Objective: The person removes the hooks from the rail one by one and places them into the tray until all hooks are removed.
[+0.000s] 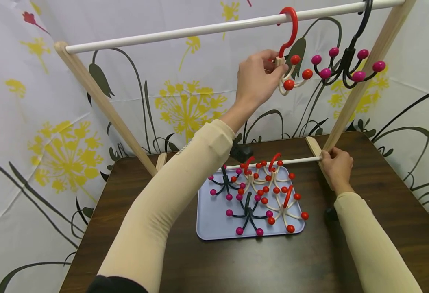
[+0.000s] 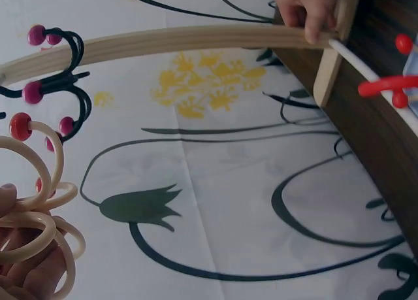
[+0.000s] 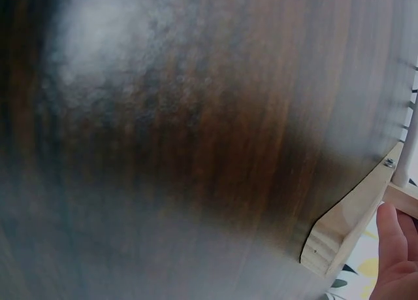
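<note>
My left hand point(image 1: 260, 77) pinches the cream stem of a multi-armed hanger point(image 1: 281, 61) with red ball tips. Its red hook point(image 1: 291, 30) loops over the white top rod point(image 1: 199, 30) of a wooden rack. In the left wrist view, cream curled arms point(image 2: 62, 150) spread around the fingers. My right hand point(image 1: 336, 167) grips the foot of the rack's right wooden post point(image 1: 360, 89), where the lower white rod point(image 1: 302, 161) meets it. To the right of the held hanger, a black one point(image 1: 346, 65) with magenta balls hangs from the top rod.
A pale blue tray point(image 1: 210, 228) on the dark wooden table point(image 1: 126, 244) bears several more hangers, black ones point(image 1: 249, 211) with magenta balls and cream ones point(image 1: 284, 209) with red hooks. The left post point(image 1: 108, 110) slants up beside my left arm. Behind hangs a flower-printed curtain point(image 1: 199, 73).
</note>
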Motion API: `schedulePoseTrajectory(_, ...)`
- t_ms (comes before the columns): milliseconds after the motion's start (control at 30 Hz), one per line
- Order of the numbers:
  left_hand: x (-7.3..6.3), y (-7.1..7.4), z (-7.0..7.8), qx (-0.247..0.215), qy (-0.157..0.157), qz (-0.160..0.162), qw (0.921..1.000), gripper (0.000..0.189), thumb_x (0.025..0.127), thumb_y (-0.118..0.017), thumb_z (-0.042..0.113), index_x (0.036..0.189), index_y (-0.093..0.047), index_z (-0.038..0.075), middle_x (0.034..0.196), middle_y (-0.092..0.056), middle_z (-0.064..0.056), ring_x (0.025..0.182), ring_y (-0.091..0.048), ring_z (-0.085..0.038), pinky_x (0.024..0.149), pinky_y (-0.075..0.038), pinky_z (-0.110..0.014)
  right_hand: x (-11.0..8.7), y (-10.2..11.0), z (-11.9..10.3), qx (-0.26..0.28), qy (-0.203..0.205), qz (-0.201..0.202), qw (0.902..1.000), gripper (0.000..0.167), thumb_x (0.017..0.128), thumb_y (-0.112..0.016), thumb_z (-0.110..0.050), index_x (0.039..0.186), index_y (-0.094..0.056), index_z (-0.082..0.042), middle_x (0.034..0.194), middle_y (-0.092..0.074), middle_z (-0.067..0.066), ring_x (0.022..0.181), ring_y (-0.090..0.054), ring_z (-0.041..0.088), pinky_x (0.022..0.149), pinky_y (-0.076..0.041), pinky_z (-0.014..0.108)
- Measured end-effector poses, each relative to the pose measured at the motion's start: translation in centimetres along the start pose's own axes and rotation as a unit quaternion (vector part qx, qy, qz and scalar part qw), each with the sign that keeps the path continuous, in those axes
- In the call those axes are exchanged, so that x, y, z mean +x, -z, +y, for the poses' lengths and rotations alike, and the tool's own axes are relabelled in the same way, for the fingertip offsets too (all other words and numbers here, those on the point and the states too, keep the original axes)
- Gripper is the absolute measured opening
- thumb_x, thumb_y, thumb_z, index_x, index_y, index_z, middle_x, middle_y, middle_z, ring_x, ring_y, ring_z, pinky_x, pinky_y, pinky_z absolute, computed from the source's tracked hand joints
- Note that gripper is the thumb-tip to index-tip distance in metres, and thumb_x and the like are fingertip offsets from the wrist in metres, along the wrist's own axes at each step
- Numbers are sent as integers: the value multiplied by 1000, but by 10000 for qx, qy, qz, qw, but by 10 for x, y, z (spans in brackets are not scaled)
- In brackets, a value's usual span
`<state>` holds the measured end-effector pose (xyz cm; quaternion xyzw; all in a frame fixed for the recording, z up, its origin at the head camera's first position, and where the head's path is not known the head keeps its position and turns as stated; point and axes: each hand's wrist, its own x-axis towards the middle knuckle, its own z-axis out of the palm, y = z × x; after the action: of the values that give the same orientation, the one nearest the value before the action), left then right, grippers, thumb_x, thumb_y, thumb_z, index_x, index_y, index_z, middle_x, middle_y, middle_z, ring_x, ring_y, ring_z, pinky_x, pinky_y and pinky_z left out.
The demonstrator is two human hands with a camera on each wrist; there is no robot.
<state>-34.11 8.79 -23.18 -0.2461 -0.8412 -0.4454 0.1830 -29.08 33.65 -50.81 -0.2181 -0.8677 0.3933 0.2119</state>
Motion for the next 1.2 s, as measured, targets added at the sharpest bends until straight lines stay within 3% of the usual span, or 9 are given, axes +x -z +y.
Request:
schedulePoseTrajectory(233, -3, 17, 7, 35, -325, 51, 9995, 14, 92, -70, 20, 103, -73, 11, 87, -74, 3, 79, -66, -2, 74, -44, -17, 0, 3, 0, 14, 22, 18, 10000, 33, 98, -54, -27, 106, -70, 2, 100, -69, 22, 96, -57, 39, 88, -42, 51)
schedulePoseTrajectory(467, -4, 39, 13, 0, -346, 234, 9991, 13, 90, -73, 19, 101, -75, 14, 86, -75, 4, 78, -68, -1, 76, -46, -14, 0, 5, 2, -24, -99, -81, 9999, 35, 98, -53, -28, 107, -69, 2, 103, -68, 23, 98, -56, 40, 87, -42, 52)
schedulePoseTrajectory(633, -19, 58, 8, -241, -640, 341, 9971, 14, 88, -74, 16, 101, -76, 11, 88, -75, 0, 75, -70, -4, 73, -52, -15, -1, 5, 1, 2, -60, -58, 10000, 35, 98, -54, -27, 106, -69, 3, 102, -68, 23, 97, -57, 39, 86, -42, 52)
schedulePoseTrajectory(767, -46, 71, -11, -494, -1081, 348, 9923, 18, 87, -74, 11, 103, -75, 2, 90, -74, -7, 74, -71, -9, 74, -55, -19, -1, 5, 1, -24, -69, -84, 9999, 35, 98, -54, -27, 106, -69, 4, 102, -68, 23, 96, -57, 39, 85, -42, 52)
schedulePoseTrajectory(900, -81, 81, -40, -818, -1225, 375, 9884, 20, 85, -76, 5, 102, -73, -4, 90, -72, -12, 76, -71, -17, 75, -57, -24, 1, 6, 0, -17, 5, -15, 10000, 34, 98, -54, -26, 105, -69, 4, 101, -68, 23, 94, -57, 39, 85, -42, 51)
schedulePoseTrajectory(1033, -119, 88, -70, -880, -1000, 626, 9891, 19, 81, -77, -2, 97, -72, -9, 86, -68, -16, 75, -71, -25, 72, -59, -31, 2, 7, 1, 15, 28, -1, 10000, 35, 98, -53, -26, 106, -69, 3, 102, -68, 24, 98, -56, 40, 89, -41, 51)
schedulePoseTrajectory(1200, -170, 96, -98, -585, -284, 825, 9945, 14, 80, -76, -7, 92, -71, -11, 81, -62, -20, 75, -69, -33, 69, -59, -29, 3, 7, 0, 1, 8, -69, 10000, 36, 98, -53, -27, 110, -69, 3, 104, -68, 24, 100, -56, 40, 90, -41, 53)
